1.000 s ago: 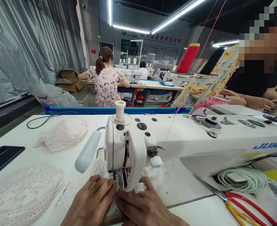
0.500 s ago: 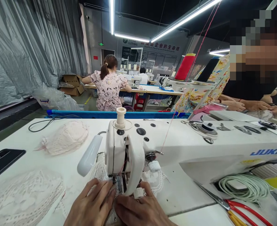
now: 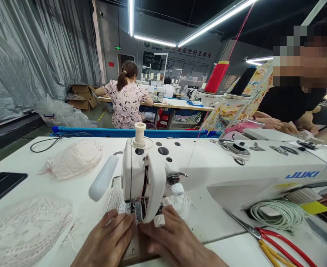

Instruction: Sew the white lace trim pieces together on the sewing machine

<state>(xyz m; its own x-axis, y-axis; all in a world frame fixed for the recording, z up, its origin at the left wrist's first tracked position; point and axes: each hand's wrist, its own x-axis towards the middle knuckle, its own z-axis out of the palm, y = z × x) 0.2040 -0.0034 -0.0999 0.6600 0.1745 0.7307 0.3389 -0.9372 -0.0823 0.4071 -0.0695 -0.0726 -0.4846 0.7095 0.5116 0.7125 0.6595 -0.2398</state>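
White lace fabric (image 3: 114, 198) lies under the needle of a white sewing machine (image 3: 177, 159), and part of it shows behind the needle and to the right. Left of the presser foot, my left hand (image 3: 107, 237) is closed, its fingers bent together and pressing on the lace at the foot's edge. My right hand (image 3: 174, 237) is closed at the front right of the foot, fingers curled at the lace edge; its fingertips are partly hidden by the machine head and a white knob (image 3: 159, 220).
Lace bundles (image 3: 27, 226), a pale lace piece (image 3: 74, 159) and a phone (image 3: 4, 185) lie left. At right are scissors (image 3: 263, 237) and coiled pale green cord (image 3: 277, 217). A co-worker's hands (image 3: 288, 128) work beyond the machine; another person (image 3: 128, 98) sits ahead.
My right hand has shifted slightly away from the needle, baring more of the plate in front of the foot. The whole view has moved a little; the lace stays under the foot.
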